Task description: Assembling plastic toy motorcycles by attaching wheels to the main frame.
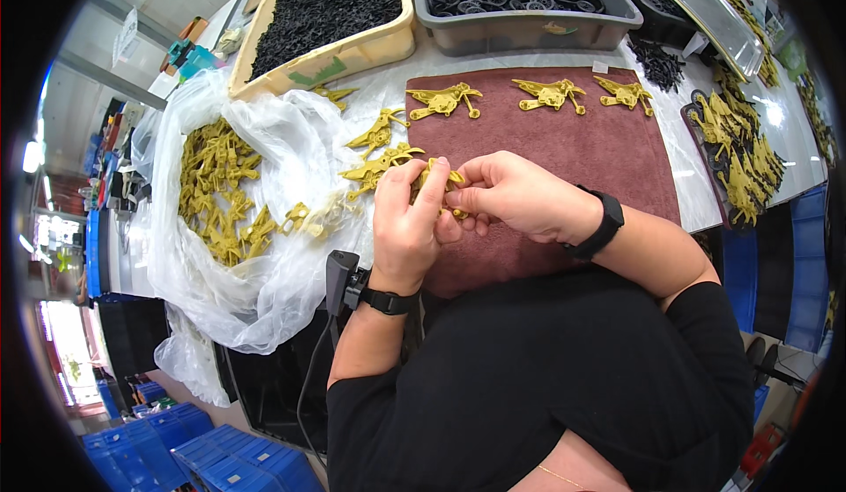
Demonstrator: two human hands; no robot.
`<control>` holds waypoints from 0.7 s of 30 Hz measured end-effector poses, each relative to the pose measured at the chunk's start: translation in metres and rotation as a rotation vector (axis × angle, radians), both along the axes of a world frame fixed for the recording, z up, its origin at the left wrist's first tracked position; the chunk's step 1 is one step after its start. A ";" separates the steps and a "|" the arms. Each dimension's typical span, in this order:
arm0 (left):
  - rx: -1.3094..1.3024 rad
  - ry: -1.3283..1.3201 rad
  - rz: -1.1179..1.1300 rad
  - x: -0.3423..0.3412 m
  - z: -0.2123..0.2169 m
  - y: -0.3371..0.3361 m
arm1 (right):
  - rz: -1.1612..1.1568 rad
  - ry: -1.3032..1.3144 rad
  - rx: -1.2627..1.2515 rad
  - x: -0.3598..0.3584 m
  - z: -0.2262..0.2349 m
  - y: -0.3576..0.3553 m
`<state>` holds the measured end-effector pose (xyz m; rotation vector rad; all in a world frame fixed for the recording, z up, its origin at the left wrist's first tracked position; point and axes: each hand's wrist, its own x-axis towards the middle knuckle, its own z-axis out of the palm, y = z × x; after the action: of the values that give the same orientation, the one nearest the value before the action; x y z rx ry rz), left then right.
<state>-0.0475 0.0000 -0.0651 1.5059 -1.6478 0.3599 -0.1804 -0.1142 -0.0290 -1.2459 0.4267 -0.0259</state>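
Observation:
My left hand and my right hand meet over the near edge of a maroon mat, both gripping one gold plastic toy piece between the fingertips. Most of the piece is hidden by my fingers. Three finished gold figures lie in a row along the mat's far edge. More gold parts lie just left of my hands. A black band sits on each wrist.
A clear plastic bag holding loose gold parts spreads at my left. Behind stand a cream bin of black parts and a grey bin of black wheels. A dark tray of gold figures lies at the right. Blue crates are on the floor.

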 end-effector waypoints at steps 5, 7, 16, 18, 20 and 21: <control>-0.061 0.072 0.008 -0.003 0.000 -0.004 | -0.002 -0.009 0.043 -0.001 0.003 0.001; -0.093 0.067 0.015 -0.004 0.000 -0.006 | -0.003 -0.027 0.072 -0.001 0.001 0.001; -0.156 0.050 0.000 -0.007 0.004 -0.010 | -0.082 -0.029 0.309 -0.007 0.001 0.007; -0.172 0.051 0.007 -0.005 0.006 -0.011 | -0.091 -0.057 0.334 -0.007 0.005 0.008; -0.186 0.054 0.025 -0.006 0.007 -0.011 | -0.094 -0.046 0.349 -0.007 0.006 0.009; -0.200 0.059 0.041 -0.006 0.008 -0.011 | -0.099 -0.035 0.363 -0.007 0.006 0.009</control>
<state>-0.0537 -0.0114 -0.0576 1.3885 -1.4903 0.4839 -0.1875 -0.1051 -0.0226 -0.8654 0.4400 -0.0519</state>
